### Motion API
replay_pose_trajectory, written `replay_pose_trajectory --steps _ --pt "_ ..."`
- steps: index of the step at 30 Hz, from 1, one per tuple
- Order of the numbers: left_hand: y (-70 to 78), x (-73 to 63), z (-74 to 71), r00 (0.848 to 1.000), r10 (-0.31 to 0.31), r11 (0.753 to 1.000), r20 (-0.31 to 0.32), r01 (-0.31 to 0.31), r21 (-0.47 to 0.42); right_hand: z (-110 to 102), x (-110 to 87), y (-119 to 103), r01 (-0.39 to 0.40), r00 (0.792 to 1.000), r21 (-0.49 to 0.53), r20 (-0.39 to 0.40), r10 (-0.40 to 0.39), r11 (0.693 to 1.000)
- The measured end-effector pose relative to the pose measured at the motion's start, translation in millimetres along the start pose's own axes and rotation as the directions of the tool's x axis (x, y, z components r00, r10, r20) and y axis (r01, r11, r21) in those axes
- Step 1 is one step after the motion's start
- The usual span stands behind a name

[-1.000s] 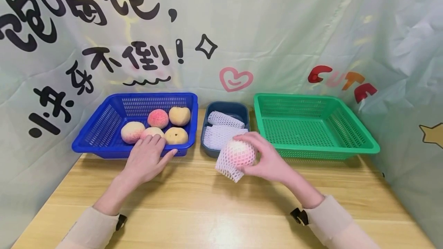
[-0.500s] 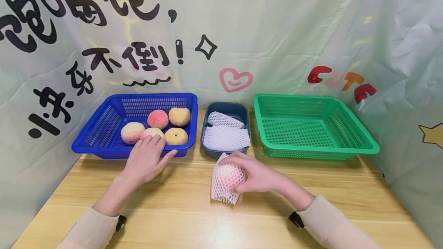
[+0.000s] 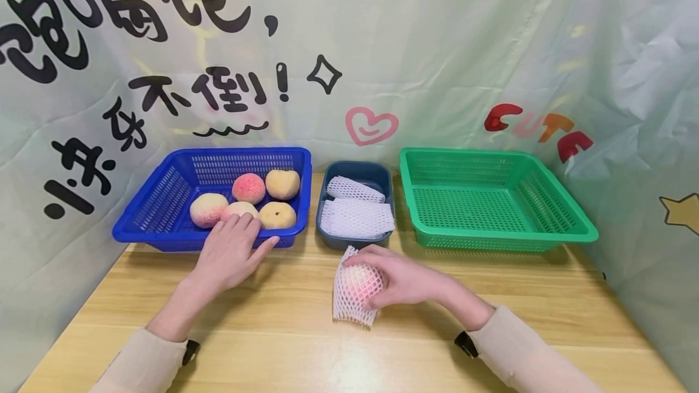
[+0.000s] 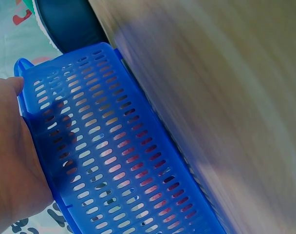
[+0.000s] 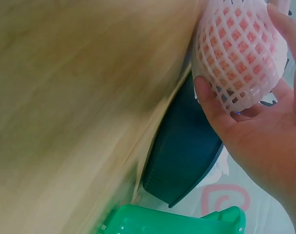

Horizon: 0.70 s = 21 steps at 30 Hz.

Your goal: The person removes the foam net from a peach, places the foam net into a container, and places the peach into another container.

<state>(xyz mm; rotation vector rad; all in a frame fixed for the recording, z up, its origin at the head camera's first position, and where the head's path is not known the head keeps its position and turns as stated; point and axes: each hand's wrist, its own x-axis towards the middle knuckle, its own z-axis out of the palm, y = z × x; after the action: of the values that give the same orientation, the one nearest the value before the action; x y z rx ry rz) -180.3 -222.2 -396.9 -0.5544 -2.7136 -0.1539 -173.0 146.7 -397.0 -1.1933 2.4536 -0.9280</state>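
Observation:
My right hand [image 3: 406, 276] holds a peach [image 3: 363, 284] sleeved in a white foam net [image 3: 349, 311], low over the wooden table in front of the navy box. The net's loose end extends past the fruit toward the near side. In the right wrist view, the thumb and fingers curve round the netted peach [image 5: 240, 48]. My left hand [image 3: 232, 253] rests across the front rim of the blue basket [image 3: 158, 237], fingertips by a pale pink peach [image 3: 240, 208]. From the left wrist view, this hand [image 4: 16, 161] lies over the rim, its fingers mostly hidden.
Several peaches, among them a red one [image 3: 249, 188] and a yellow one [image 3: 278, 215], lie in the blue basket. The navy box [image 3: 326, 240] holds white foam nets [image 3: 357, 218]. A green basket [image 3: 584, 236] stands right, before a printed cloth backdrop [image 3: 448, 47].
My right hand has brought the netted peach down and toward me, slightly left, from in front of the navy box's rim. My left hand has stayed on the blue basket.

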Motion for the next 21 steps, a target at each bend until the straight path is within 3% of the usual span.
replay_pose_trajectory --steps 11,21 --pt "-0.2 -0.4 1.0 1.0 0.003 1.0 0.0 -0.003 0.003 -3.0 -4.6 -5.5 -0.028 0.999 -0.009 -0.03 0.028 1.0" --pt "-0.2 0.0 0.9 1.0 0.001 1.0 -0.003 -0.001 0.003 -21.8 -14.4 -12.8 -0.032 0.975 -0.038 -0.221 0.023 0.999"
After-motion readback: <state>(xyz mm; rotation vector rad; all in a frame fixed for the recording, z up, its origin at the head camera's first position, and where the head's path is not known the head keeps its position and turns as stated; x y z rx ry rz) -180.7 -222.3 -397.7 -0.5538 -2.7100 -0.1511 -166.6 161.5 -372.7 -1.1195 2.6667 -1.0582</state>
